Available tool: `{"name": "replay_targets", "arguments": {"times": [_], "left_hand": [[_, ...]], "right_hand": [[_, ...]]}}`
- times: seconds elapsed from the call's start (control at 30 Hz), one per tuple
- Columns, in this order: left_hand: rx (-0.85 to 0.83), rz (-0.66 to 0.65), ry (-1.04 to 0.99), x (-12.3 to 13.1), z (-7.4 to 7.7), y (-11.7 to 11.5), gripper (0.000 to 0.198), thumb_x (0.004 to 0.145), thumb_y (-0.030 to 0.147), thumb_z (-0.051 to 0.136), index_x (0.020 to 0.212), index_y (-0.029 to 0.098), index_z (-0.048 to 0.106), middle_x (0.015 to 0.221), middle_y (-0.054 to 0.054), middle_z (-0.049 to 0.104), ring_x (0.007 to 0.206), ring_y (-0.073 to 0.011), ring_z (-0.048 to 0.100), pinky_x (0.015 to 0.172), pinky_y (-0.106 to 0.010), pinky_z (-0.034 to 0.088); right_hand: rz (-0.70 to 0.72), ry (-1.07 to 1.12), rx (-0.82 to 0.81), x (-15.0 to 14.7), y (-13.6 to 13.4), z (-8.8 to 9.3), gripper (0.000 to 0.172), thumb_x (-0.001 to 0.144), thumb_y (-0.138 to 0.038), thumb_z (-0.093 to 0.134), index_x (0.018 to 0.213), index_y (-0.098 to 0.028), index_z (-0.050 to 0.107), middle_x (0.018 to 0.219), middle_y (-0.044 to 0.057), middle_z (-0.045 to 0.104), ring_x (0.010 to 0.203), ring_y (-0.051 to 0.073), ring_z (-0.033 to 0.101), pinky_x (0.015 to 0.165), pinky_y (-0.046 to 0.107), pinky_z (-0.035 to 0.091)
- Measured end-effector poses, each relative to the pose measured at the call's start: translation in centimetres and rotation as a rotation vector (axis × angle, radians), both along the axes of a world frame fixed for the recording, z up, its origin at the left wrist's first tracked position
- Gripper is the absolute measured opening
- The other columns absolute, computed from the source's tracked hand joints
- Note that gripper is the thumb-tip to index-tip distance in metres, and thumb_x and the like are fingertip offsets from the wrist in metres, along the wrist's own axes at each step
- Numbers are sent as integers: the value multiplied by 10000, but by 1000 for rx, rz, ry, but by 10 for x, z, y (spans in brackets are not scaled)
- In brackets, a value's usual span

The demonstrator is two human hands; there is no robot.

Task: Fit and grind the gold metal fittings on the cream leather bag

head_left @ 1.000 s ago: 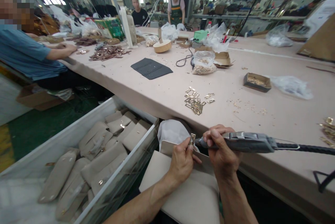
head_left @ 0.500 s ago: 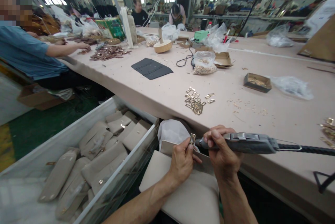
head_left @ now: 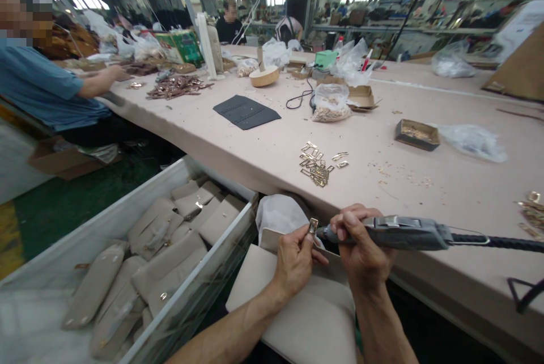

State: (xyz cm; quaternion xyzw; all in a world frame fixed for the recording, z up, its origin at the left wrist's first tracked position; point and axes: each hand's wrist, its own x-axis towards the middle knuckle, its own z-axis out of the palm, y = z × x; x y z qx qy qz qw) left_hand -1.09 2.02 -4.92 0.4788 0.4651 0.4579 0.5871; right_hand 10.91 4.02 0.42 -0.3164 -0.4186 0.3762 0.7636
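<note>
The left hand (head_left: pixel 294 262) has its grip pinched on a small, gold-toned, rectangular metal fitting (head_left: pixel 313 226), just off the near edge of the pinkish, cloth-like counter (head_left: pixel 272 148), above a flat beige leather-look bag (head_left: pixel 310 313). The right hand (head_left: pixel 363 245) grasps a long grey power driver (head_left: pixel 408 232), its tip at the fitting; actual contact is too small to tell. The step in hand looks like driving a fastener; the next move calls for keeping tip and fitting squarely aligned.
</note>
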Motion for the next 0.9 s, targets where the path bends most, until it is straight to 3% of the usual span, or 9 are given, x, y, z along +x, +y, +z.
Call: {"name": "replay_targets", "arguments": {"times": [0.23,0.9], "left_hand": [[-21,8,-17,1,2,0,309,992,404,530,868,154,663,672,-11,643,534,-215,747,477,-227,544],[-34,-8,-8,0,-2,0,335,995,454,539,886,167,674,703,-40,707,559,-230,752,493,-244,538]], "right_hand": [[-11,9,-1,2,-2,2,153,905,-152,727,800,-188,622,664,-23,568,592,140,564,606,298,464],[72,-12,0,0,-3,3,143,918,-129,722,830,-191,628,693,-18,571,577,132,554,580,296,443]]}}
